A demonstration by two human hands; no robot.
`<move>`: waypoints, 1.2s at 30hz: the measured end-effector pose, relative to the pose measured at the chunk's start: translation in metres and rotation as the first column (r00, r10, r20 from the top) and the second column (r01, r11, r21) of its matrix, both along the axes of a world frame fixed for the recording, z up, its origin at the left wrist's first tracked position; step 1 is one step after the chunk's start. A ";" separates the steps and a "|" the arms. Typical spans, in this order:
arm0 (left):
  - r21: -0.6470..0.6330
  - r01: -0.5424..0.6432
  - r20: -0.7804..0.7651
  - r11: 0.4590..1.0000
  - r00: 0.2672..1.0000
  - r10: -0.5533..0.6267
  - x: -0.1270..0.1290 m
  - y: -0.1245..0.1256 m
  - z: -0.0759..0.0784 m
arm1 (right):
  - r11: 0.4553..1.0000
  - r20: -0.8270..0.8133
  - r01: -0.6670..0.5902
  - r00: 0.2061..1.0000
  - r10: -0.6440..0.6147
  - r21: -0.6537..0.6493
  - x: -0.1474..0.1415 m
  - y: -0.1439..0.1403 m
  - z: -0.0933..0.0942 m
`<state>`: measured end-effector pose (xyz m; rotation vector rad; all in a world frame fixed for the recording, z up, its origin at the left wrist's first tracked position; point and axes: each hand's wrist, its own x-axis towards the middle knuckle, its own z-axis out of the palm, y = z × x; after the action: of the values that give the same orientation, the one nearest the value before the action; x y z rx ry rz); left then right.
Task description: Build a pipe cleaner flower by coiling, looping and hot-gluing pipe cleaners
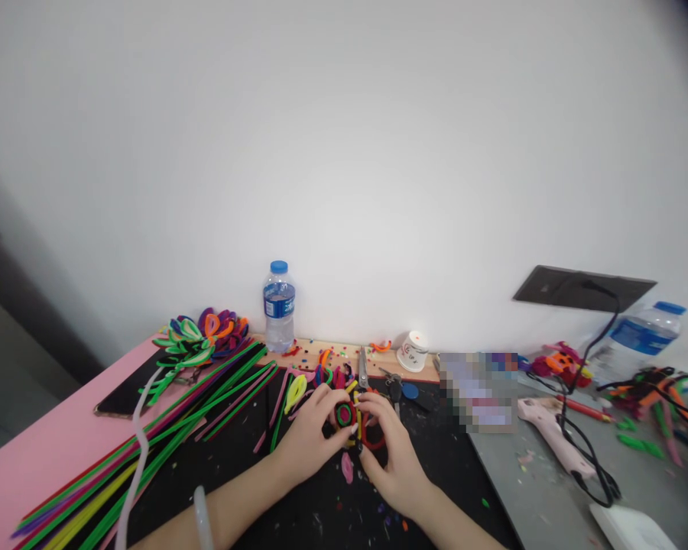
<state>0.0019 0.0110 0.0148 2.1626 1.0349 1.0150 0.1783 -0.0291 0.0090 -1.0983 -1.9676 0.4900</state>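
Between the thumb and fingers of my left hand [315, 428] sits a small coiled pipe-cleaner disc [345, 414], with rings of black, green and red. My right hand [395, 458] is curled close beside it, thumb and fingertips at a yellow pipe cleaner [358, 426] along the disc's right side. How the two pieces join is too small to tell. Scissors [363, 373] lie just beyond the hands, blades toward the wall, their red handles partly hidden by my right hand. A pink pipe-cleaner loop [347, 467] lies below the disc, and a yellow loop [296, 394] is left of my left hand.
Long pipe cleaners [189, 428] spread across the left, with a pipe-cleaner flower [192, 340] behind. A water bottle [279, 309], paper cup [413, 351] and keys [395, 388] stand or lie near the wall. Rightward are a pink glue gun [556, 439], its black cable and another bottle [642, 336].
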 end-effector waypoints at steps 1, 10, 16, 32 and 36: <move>-0.003 0.003 0.002 1.000 1.000 -0.003 0.000 0.000 0.000 | 1.000 0.000 -0.002 1.000 0.002 0.000 0.000 0.000 0.001; -0.053 0.052 0.003 0.997 0.999 -0.052 -0.002 -0.003 0.005 | 1.000 0.006 0.013 1.000 -0.013 0.008 0.000 0.000 0.000; -0.042 0.048 0.000 0.998 0.999 -0.048 -0.002 -0.002 0.001 | 1.000 0.004 0.001 1.000 -0.001 -0.001 -0.001 0.000 0.001; -0.022 0.038 -0.008 0.999 0.999 -0.039 -0.001 -0.002 0.002 | 1.000 -0.021 0.005 1.000 -0.006 -0.023 0.000 -0.001 -0.004; -0.030 0.044 0.009 0.999 0.999 -0.043 -0.001 -0.001 0.001 | 0.999 -0.028 0.027 0.999 -0.028 -0.029 0.000 0.001 -0.005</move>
<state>0.0011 0.0097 0.0159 2.1458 0.9889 0.9817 0.1783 -0.0284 0.0044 -1.1292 -1.9235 0.5177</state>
